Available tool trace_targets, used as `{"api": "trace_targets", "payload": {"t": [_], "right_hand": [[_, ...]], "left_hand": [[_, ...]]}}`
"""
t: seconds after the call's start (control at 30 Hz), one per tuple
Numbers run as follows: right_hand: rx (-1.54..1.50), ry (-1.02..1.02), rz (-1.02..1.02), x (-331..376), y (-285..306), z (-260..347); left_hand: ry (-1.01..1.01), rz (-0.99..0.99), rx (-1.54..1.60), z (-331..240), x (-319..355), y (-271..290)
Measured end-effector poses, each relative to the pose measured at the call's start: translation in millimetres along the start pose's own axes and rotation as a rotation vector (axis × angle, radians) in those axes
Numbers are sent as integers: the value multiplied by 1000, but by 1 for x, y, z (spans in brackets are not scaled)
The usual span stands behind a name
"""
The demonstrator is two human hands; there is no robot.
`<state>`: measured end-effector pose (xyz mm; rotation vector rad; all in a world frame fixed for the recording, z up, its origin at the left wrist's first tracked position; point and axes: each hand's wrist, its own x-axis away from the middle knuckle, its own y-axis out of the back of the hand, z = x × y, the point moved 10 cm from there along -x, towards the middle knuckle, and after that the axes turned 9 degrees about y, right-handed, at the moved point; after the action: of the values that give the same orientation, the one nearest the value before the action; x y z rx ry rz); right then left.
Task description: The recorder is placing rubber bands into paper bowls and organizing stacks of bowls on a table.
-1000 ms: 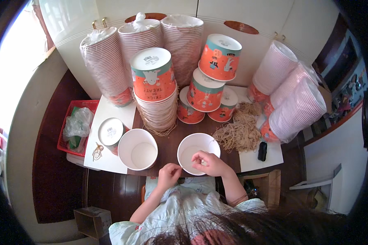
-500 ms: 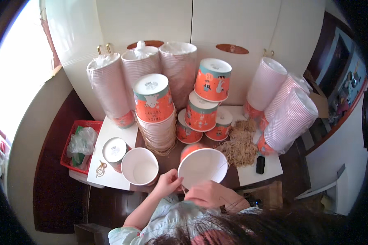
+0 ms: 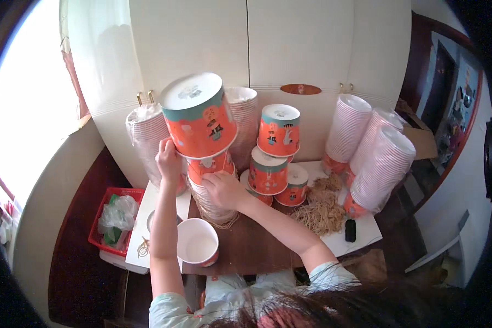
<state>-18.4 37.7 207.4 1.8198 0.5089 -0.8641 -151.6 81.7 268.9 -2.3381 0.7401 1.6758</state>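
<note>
My left hand (image 3: 168, 158) is raised and closed on the lower rim of an upside-down orange paper bucket (image 3: 194, 128) with a teal band and a white base. This bucket hangs tilted right over a tall stack of nested buckets (image 3: 205, 195), hiding much of the top orange one (image 3: 216, 164). My right hand (image 3: 224, 188) lies against the side of that stack, just below the orange bucket, its fingers stretched across it. Twine is looped around the stack's lower part. Closer to me, a paper bucket (image 3: 198, 241) stands mouth up beside my left forearm.
Upside-down orange buckets (image 3: 279, 131) are piled right of the stack. A heap of tan twine (image 3: 320, 210) and a small black object (image 3: 350, 230) lie farther right. Plastic-wrapped bucket stacks (image 3: 382, 169) stand at both sides. A red basket (image 3: 101, 218) holds plastic bags at left.
The bucket that was tilted mouth up near my body is now upside down and lifted over the stack. Both hands have moved forward, and my left hand has risen with the bucket.
</note>
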Motion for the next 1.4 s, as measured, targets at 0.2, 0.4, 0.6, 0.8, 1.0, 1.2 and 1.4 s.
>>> {"api": "trace_targets", "payload": {"t": [0.2,0.4,0.6,0.8,1.0,1.2,1.4], "right_hand": [[-50,-125,143,34,-70,-25],[-186,-172,231,63,-88,-14],[-310,-201,217,73,-89,6],[-515,-320,276,95,-76,37],[-513,-44,383,119,-75,108],[-438,-113,318,143,-85,110],[-430,-233,225,171,-16,68]], "left_hand": [[116,301,-162,63,43,-66],[259,627,-216,94,85,-73],[12,393,-140,31,61,-38],[-59,466,-204,-16,46,-53],[18,501,-218,-10,59,-54],[176,595,83,-4,75,-32],[333,827,136,17,141,15]]}}
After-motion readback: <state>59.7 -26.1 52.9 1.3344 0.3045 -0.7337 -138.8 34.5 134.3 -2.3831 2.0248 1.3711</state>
